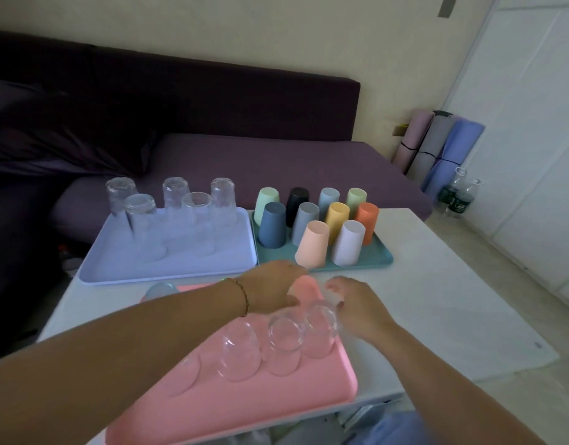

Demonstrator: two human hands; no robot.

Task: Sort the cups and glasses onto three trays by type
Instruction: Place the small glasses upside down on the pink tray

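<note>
Reaching over the pink tray (276, 399) on the near table (437, 284), left hand (273, 285) and right hand (357, 303) flank a clear glass (321, 326); grip state unclear for both. Tall glasses (177, 213) fill the lavender tray (116, 268), plastic cups (318, 220) the teal tray (382, 260).

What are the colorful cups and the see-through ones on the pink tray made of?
The colorful cups look like matte plastic: solid, dull pastel colours, no shine. The see-through glasses on the pink tray look like clear glass, though clear plastic is possible.
</note>
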